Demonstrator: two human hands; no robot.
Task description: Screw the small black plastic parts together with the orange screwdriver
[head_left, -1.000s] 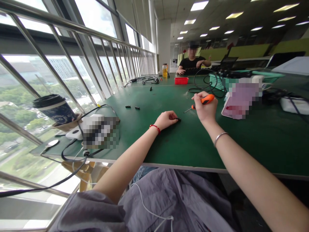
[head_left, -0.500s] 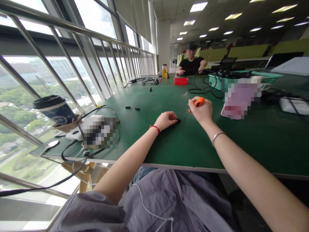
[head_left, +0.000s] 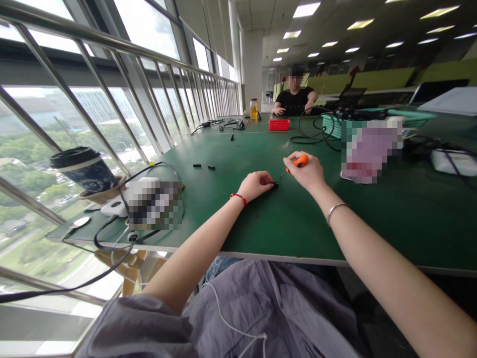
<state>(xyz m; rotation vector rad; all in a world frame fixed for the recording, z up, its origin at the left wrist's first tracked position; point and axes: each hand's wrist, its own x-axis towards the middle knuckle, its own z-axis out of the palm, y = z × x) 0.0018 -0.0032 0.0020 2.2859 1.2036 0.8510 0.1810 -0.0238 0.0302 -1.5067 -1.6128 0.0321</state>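
My left hand (head_left: 256, 186) rests low on the green table, its fingers closed on a small black part (head_left: 275, 184) whose kind I cannot make out. An orange-handled screwdriver (head_left: 301, 160) is in the closed fingers of my right hand (head_left: 307, 171). Its thin shaft slants down to the left, and the tip is close to the black part; whether they touch I cannot tell. Two small black pieces (head_left: 211, 167) lie on the table to the left, and another small black piece (head_left: 232, 137) sits farther back.
On the left stand a paper cup (head_left: 85, 171) and cables beside the railing (head_left: 112, 42). Toward the back are a red tray (head_left: 279, 125), a jar (head_left: 254, 109) and a seated person (head_left: 295, 102). A green basket (head_left: 331, 127) and black cables lie to the right.
My right hand has moved slightly left, bringing the screwdriver tip nearer to the black part. The screwdriver's handle has tipped lower. My left hand has stayed nearly still.
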